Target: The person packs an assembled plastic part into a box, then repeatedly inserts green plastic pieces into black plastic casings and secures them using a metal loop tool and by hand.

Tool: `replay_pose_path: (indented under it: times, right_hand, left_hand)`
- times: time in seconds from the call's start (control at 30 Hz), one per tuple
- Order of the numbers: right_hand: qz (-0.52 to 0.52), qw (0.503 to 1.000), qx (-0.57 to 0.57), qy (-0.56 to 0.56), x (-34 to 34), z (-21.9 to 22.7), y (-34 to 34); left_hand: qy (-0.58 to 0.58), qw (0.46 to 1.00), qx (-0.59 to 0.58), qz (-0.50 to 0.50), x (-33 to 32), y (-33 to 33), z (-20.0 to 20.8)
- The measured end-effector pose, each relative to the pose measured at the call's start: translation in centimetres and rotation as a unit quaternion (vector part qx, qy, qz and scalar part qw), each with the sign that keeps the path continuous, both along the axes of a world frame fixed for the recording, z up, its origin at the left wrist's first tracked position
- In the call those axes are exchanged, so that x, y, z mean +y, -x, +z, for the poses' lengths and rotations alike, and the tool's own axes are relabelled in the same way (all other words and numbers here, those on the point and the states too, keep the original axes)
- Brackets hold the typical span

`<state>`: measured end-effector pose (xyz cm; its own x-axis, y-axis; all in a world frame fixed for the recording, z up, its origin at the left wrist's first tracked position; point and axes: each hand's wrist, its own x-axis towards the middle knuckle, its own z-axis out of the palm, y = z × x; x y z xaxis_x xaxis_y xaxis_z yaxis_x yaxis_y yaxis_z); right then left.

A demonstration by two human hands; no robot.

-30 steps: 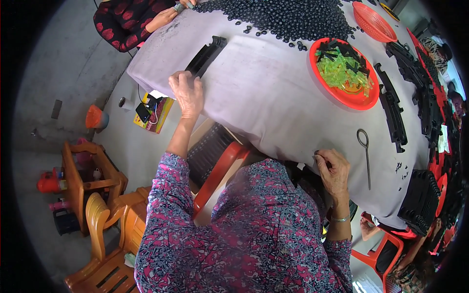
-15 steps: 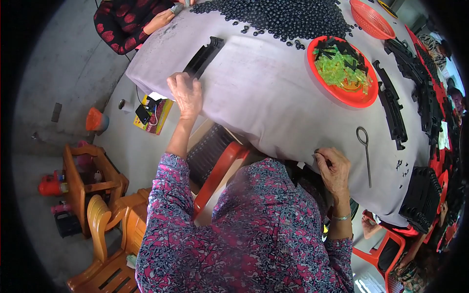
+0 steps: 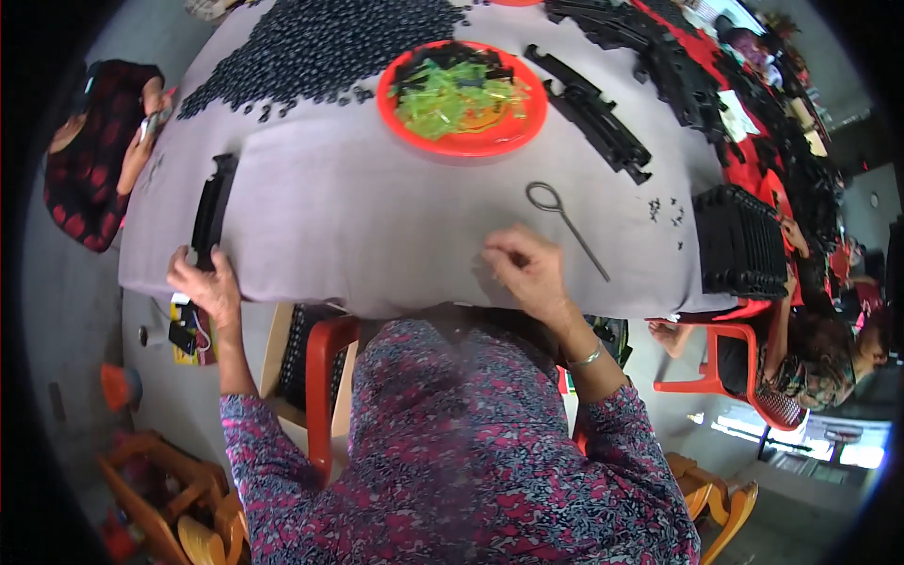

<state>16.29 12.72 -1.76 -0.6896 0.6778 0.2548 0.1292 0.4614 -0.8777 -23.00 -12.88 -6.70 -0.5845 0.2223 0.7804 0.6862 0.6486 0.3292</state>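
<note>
At the table's left front, a long black slotted plastic part (image 3: 215, 207) lies lengthwise on the cloth. My left hand (image 3: 209, 290) is closed around its near end, thumb on one side and fingers on the other. Over the front middle of the table is my right hand (image 3: 529, 271), its fingers curled in and pressed together. Whatever it may pinch is hidden. A metal rod with a ring handle (image 3: 576, 240) lies to the right of that hand. Beyond, a red plate (image 3: 480, 146) holds bright green and black strips.
A large heap of small black round pieces (image 3: 330, 52) covers the table's far side. More long black parts (image 3: 593, 118) lie at the right, beside a black stack (image 3: 739, 240). Another person (image 3: 104, 155) sits at the left; a red chair (image 3: 711, 367) stands at the right.
The view has turned to the right, shifting the table leftward. My right hand has come from the table's front edge to above the cloth. My left hand stays at the black part's near end.
</note>
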Motion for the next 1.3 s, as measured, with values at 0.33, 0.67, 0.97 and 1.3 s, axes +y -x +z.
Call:
replay_pose_path:
  times: [0.33, 0.67, 0.97, 1.3]
  right_hand:
    - [-0.364, 0.907, -0.066, -0.2, 15.3, 0.9, -6.1]
    - [-0.354, 0.848, -0.265, -0.291, 18.1, -0.3, -4.8]
    - [-0.365, 0.832, -0.269, -0.321, 18.9, 0.1, -4.3]
    - [-0.338, 0.809, -0.342, -0.339, 20.1, -0.1, -2.7]
  left_hand:
    - [-0.048, 0.972, -0.04, -0.228, 5.2, -7.0, 3.4]
    - [-0.112, 0.737, -0.53, -0.405, 11.4, -17.9, 4.8]
    - [-0.143, 0.706, -0.527, -0.45, 12.9, -19.5, 3.5]
    - [-0.143, 0.718, -0.518, -0.441, 12.8, -19.7, 3.8]
